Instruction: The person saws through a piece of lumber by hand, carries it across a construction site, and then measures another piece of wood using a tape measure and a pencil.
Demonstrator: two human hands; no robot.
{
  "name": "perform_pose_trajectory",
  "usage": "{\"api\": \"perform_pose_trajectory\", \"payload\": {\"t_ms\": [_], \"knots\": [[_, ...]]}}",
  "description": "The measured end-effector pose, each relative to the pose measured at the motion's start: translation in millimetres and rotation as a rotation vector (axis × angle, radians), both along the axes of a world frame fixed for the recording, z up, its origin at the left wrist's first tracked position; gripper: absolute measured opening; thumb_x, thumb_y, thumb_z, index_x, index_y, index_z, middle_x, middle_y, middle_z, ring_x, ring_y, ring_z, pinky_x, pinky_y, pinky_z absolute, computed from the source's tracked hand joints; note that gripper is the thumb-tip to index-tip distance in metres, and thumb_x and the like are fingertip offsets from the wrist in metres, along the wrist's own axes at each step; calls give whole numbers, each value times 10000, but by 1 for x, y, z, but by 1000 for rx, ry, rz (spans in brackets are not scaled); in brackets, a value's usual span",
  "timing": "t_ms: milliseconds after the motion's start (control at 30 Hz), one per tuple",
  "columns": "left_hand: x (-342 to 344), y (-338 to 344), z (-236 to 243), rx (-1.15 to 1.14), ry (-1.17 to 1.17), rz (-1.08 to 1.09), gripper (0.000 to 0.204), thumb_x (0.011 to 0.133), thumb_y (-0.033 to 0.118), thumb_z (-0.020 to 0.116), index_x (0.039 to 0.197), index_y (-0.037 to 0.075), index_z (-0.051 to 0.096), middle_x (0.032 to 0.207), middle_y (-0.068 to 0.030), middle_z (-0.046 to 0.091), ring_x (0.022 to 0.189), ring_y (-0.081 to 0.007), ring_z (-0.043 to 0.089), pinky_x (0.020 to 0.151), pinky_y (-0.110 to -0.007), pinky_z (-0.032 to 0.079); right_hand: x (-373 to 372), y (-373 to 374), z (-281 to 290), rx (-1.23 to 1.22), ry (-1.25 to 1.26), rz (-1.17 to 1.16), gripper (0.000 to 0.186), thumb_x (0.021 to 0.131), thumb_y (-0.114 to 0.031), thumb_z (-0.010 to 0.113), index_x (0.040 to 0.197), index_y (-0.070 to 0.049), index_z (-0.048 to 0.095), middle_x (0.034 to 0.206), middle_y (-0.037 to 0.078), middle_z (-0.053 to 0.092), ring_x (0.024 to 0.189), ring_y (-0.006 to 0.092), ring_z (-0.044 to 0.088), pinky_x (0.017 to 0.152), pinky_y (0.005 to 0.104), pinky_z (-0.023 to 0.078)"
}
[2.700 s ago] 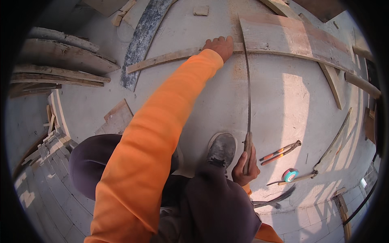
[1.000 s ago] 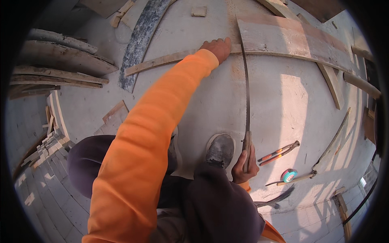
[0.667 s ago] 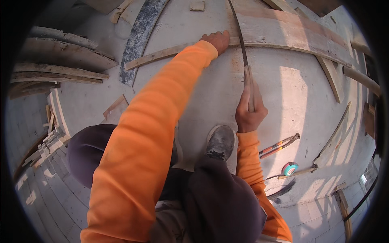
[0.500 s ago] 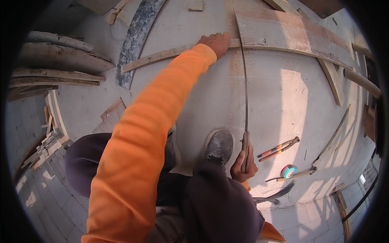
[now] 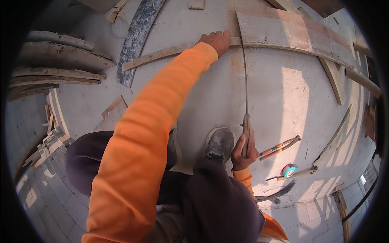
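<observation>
My right hand (image 5: 245, 150) is closed round the wooden handle of a saw (image 5: 245, 89), low beside my right shoe. The long thin blade shows almost edge-on and runs away from me. Its far part crosses a narrow wooden strip (image 5: 162, 56) at the left edge of a wide board (image 5: 283, 30). Just left of the blade, my left hand (image 5: 216, 41) grips the strip from above, knuckles bent. The fingertips and the strip's part under the palm are hidden. How deep the blade sits in the wood cannot be seen.
Orange-handled pincers (image 5: 279, 147), a teal tape roll (image 5: 289, 170) and a hammer (image 5: 302, 173) lie right of my right hand. A dark stained plank (image 5: 139, 38) lies beyond the strip's left end. Several boards (image 5: 60, 56) are stacked at far left. My shoe (image 5: 219, 143) is near the saw handle.
My right hand has pushed the saw forward, away from me, and its orange cuff now shows more. The left hand keeps its place on the strip.
</observation>
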State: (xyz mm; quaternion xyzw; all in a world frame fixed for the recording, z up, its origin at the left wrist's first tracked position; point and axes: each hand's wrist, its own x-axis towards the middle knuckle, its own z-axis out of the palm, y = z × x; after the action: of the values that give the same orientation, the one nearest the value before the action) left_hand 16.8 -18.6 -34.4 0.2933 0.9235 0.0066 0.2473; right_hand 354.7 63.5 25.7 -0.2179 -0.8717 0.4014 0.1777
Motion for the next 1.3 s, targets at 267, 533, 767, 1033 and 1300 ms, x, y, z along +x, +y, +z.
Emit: {"api": "perform_pose_trajectory", "payload": {"t_ms": [267,533,767,1033,1300], "knots": [[-1,7,1,44,-22,4,237,942,146,588,1086,8,460,1099,-232,640,1038,-394,651,869,-507,521,-52,13,-10,-105,25,-17,341,933,-52,618,1241,95,618,1034,250,727,835,291,755,703,324,588],[0,14,-5,83,77,-12,241,933,147,598,1069,8,457,1062,-228,642,1007,-398,649,841,-503,524,-111,26,-13,-178,82,-42,319,933,-30,631,1233,79,635,1007,236,734,761,228,751,643,291,574],[-1,4,1,122,35,-35,234,931,150,606,1059,17,461,1053,-225,647,1006,-399,649,831,-509,522,12,3,10,-125,-49,-42,326,982,-88,576,1255,87,610,1072,239,719,978,296,732,827,336,561],[8,14,-5,106,69,7,250,926,146,622,1056,8,460,1063,-220,651,1015,-386,648,834,-497,525,-169,30,-2,-108,123,-42,332,917,-41,667,1238,45,650,922,209,745,686,223,739,606,290,561],[4,-1,1,57,60,-9,303,926,175,649,1087,-1,463,1080,-230,647,1005,-389,651,838,-488,528,37,-2,7,-170,-86,-56,341,958,-53,585,1255,115,602,1103,264,711,1001,290,728,829,325,563]]}}
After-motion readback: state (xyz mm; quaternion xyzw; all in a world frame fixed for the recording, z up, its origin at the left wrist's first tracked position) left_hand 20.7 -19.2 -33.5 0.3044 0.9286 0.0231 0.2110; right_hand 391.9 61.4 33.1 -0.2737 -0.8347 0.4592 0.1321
